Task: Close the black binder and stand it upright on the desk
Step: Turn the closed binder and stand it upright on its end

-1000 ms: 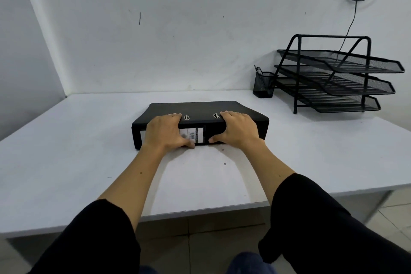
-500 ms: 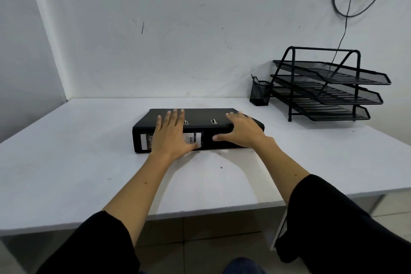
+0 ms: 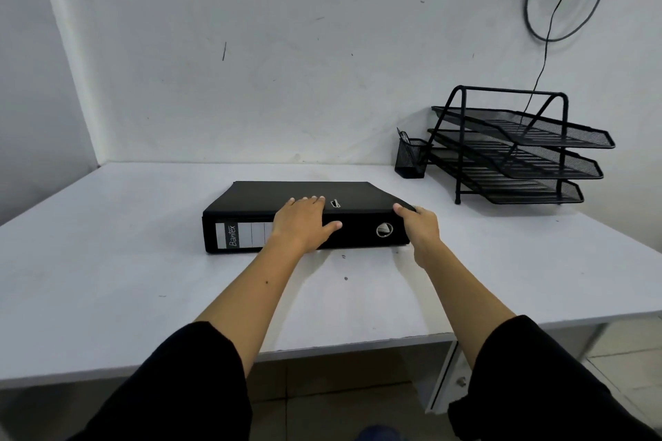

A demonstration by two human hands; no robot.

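The black binder [image 3: 283, 197] lies flat and closed on the white desk [image 3: 107, 261], its spine with a white label and a metal ring hole facing me. My left hand [image 3: 302, 222] rests over the middle of the spine, fingers on the top cover and thumb against the spine. My right hand [image 3: 419, 224] grips the binder's right near corner, fingers curled over the top edge.
A black three-tier mesh tray [image 3: 516, 150] stands at the back right, with a black mesh pen cup [image 3: 411, 157] beside it. A cable [image 3: 551, 21] hangs on the wall above. The desk's front edge [image 3: 322, 347] runs below my forearms.
My right hand has slid from the spine's middle to the binder's right corner. My left hand shifted right along the spine, uncovering the label. The binder still lies flat.
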